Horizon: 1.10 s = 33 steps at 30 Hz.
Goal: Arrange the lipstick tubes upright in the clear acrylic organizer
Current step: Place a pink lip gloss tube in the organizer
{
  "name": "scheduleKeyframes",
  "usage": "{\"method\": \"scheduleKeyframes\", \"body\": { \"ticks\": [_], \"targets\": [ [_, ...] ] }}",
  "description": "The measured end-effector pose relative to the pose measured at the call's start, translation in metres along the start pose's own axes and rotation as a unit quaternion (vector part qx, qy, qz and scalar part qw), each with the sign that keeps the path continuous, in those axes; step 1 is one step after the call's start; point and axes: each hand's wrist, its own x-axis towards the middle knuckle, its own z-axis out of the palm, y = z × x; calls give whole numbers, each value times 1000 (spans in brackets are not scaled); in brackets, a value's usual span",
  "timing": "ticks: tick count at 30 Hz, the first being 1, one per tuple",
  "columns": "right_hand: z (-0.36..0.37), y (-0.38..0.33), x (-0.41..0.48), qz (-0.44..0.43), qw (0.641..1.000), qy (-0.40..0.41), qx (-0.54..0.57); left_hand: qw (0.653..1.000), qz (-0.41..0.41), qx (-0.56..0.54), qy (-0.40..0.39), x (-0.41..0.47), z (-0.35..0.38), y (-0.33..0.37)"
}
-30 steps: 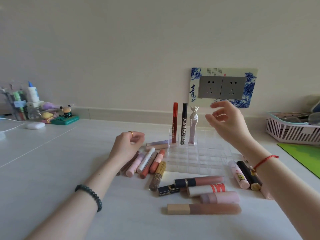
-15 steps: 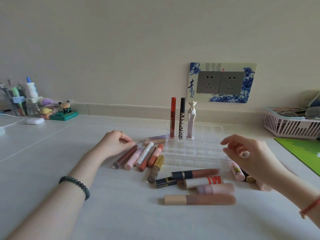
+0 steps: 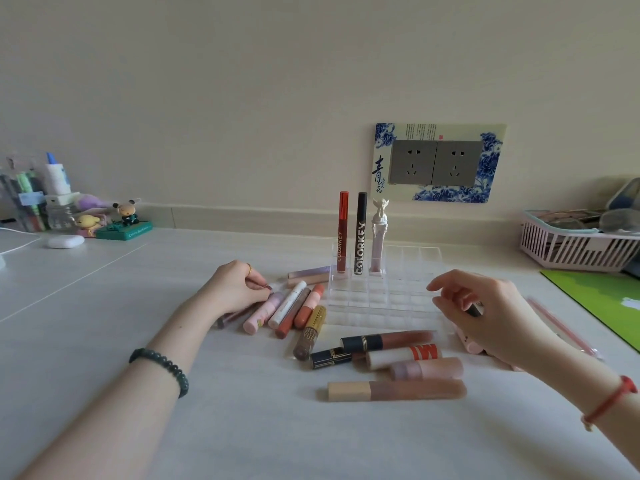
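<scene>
Lipstick tubes [image 3: 291,311] await the organizer [image 3: 388,292]; left hand [image 3: 235,289] pinches one, right hand [image 3: 485,317] grips another, each needing upending.

— What's the room like?
— A plain cream wall [image 3: 242,98] runs behind a pale grey tabletop [image 3: 138,306], with a low ledge where they meet. The light is soft and even.
— Anything on the wall?
— A double socket [image 3: 435,162] at the right, set in a blue-and-white flowered surround [image 3: 491,168].
— And at the edges?
— Far left, a cluster of pens, a bottle and small figurines [image 3: 124,216]. Far right, a pink slatted basket [image 3: 571,244], and a green mat [image 3: 599,299] nearer.
</scene>
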Motion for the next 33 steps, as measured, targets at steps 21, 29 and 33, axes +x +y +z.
{"method": "scheduleKeyframes", "body": {
  "ticks": [21, 29, 33],
  "targets": [
    [42, -64, 82, 2, 988, 14, 154, 797, 177, -577, 2, -3, 15, 111],
    [68, -58, 96, 15, 976, 84, 200, 799, 161, -579, 29, 6, 38, 110],
    [73, -54, 99, 21, 980, 87, 180, 806, 159, -569, 35, 5, 44, 101]
  ]
}}
